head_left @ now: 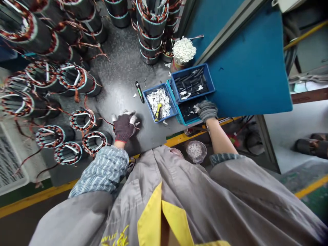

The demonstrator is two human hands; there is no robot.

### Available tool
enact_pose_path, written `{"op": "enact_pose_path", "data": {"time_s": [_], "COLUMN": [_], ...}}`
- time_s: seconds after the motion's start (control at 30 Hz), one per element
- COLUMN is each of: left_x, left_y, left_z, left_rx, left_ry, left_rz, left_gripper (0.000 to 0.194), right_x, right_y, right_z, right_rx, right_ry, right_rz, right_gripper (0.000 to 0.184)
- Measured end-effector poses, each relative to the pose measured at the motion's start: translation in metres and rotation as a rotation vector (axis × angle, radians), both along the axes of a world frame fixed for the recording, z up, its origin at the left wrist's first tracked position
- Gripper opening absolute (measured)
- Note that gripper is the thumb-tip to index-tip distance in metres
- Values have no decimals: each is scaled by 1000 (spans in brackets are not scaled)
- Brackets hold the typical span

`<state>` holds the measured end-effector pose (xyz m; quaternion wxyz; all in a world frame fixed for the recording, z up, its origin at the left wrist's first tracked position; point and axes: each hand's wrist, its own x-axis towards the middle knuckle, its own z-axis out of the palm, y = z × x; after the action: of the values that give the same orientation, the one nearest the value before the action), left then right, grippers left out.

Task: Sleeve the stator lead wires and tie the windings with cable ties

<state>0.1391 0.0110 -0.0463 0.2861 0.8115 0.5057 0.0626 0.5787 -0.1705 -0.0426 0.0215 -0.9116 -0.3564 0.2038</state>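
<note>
My left hand (124, 127), in a dark glove with a red cuff, holds white paper scraps (128, 118) at its fingertips. It sits right beside a copper-wound motor stator (114, 129), and the stator's end is partly hidden. My right hand (207, 111), in a grey glove, rests over a blue tray of black sleeves (188, 111) with a white scrap (196, 108) at its fingers. Just beyond stand a blue tray of white scraps (151, 94) with a yellow-handled tool (158, 112) and a blue tray of black tubing (192, 83).
Several rows of copper-wound stators (77, 80) lie across the dark work table (120, 73) on the left and far side. A black-and-green marker (139, 92) lies on it. A cup of white cotton swabs (183, 51) stands by the blue panel (243, 61).
</note>
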Motion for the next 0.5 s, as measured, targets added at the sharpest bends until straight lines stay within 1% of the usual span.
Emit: {"op": "enact_pose_path", "data": {"time_s": [0.1,0.17,0.2,0.23,0.3,0.4,0.47,0.5], "left_x": [-24,-39,-45,-48,-51,-50,-49,-49], "left_y": [-7,-12,-15,-18,-25,-37,-45,-47], "left_z": [3,1,-2,-4,-8,-13,-15,-16], "left_rx": [87,106,111,116,124,104,72,54], "left_ry": [21,6,-6,-17,-30,-23,-18,-15], "left_rz": [113,127,118,107,99,89,68,54], "left_gripper": [40,42,41,41,40,36,31,27], "right_x": [-5,-7,-6,-3,3,1,-17,-34], "right_y": [32,44,46,46,36,13,-1,-6], "right_z": [-17,-25,-25,-24,-16,1,6,6], "right_rx": [-129,-206,-220,-196,-105,47,159,261], "right_ry": [25,12,2,1,27,73,142,249], "right_rz": [108,161,174,170,133,54,-2,-56], "right_gripper": [7,5,5,5,7,23,35,38]}}
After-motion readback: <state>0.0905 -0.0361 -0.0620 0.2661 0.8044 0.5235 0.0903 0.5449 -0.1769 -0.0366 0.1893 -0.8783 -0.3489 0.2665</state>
